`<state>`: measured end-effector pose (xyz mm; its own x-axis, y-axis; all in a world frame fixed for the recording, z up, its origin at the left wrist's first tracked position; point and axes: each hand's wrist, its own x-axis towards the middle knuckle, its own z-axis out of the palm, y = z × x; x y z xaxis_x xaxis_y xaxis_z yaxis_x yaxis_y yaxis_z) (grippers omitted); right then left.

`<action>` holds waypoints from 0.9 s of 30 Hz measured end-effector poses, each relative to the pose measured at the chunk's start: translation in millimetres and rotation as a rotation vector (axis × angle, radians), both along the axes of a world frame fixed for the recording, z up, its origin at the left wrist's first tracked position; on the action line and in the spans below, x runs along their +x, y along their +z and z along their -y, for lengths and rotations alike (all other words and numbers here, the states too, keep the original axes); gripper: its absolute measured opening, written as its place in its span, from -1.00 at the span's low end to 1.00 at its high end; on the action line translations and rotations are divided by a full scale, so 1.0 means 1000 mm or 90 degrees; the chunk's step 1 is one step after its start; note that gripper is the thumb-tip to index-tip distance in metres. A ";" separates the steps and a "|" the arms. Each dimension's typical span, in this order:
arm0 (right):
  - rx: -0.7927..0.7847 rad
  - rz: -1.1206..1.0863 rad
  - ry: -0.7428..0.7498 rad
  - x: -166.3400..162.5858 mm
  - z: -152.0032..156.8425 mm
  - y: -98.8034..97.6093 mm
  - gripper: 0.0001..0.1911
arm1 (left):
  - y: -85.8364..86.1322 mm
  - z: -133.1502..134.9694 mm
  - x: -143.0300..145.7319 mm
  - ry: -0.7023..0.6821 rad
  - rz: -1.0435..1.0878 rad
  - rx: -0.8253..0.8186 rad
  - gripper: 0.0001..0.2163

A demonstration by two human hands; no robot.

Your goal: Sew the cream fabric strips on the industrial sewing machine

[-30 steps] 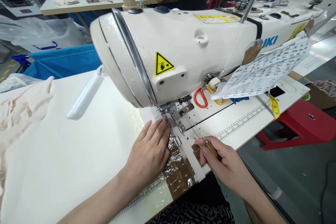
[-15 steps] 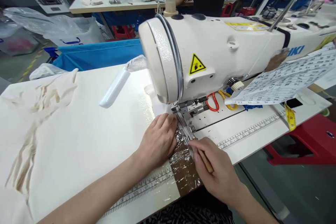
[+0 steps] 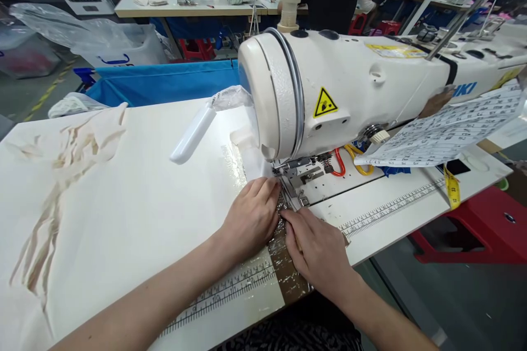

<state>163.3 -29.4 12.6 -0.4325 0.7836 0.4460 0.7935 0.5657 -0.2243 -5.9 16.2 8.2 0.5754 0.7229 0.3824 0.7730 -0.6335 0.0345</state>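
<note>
White tabletop point(image 3: 193, 200) under pale cloth point(image 3: 255, 163), likely light, limp, best pinned near its edge; we can't tell what our left hand point(image 3: 252, 214) or right hand point(image 3: 319, 247) grips

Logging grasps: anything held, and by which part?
Right hand: likely a wooden handle, in the palm, end showing. Left hand: at the white piece; grip can't be told.

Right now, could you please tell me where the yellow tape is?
In the head view, the yellow tape is at right, between the written sheet and the red stool, farther right than the right hand.
</note>
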 end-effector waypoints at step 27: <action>-0.038 0.009 0.000 0.001 0.026 0.012 -0.67 | 0.027 0.004 -0.025 -0.010 0.031 -0.112 -0.67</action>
